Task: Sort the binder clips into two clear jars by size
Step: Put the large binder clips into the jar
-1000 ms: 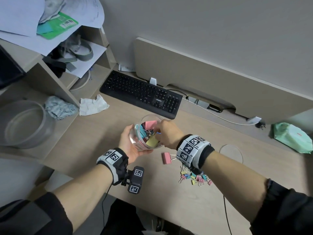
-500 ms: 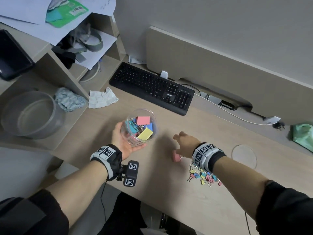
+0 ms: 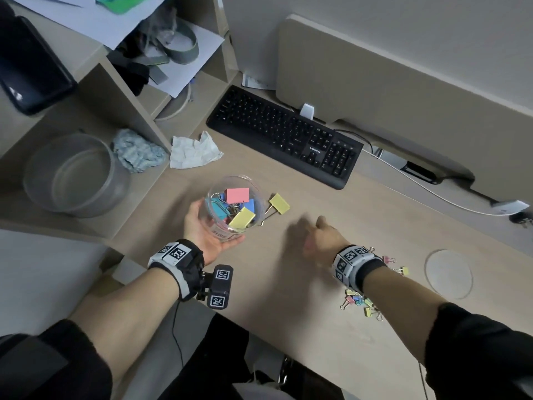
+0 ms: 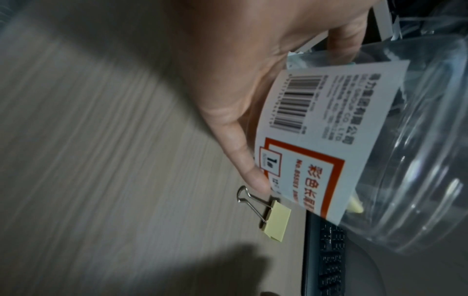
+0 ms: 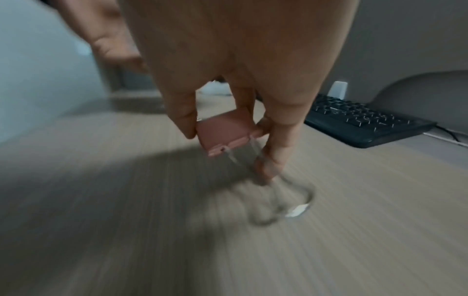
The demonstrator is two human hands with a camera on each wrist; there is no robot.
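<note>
My left hand (image 3: pixel 206 232) grips a clear jar (image 3: pixel 235 204) with a white label (image 4: pixel 326 140), held just above the desk; several large coloured binder clips lie inside. A large yellow clip (image 3: pixel 278 204) (image 4: pixel 352 222) lies on the desk just right of the jar. My right hand (image 3: pixel 320 241), blurred by motion, pinches a large pink clip (image 5: pixel 225 134) between thumb and fingers, lifted off the wood. A pile of small coloured clips (image 3: pixel 363 303) lies under my right forearm. A larger clear tub (image 3: pixel 72 174) stands on the low shelf at left.
A black keyboard (image 3: pixel 285 137) lies behind the jar, with a white cable (image 3: pixel 432 194) to its right. Crumpled tissue (image 3: pixel 193 150) and a balled cloth (image 3: pixel 138 151) sit left of it. A round desk grommet (image 3: pixel 448 272) is at the right. The shelf unit holds papers and tape.
My right hand left the jar, dropped to the pink clip on the desk and picked it up. The left hand shifted the jar left, uncovering the yellow clip.
</note>
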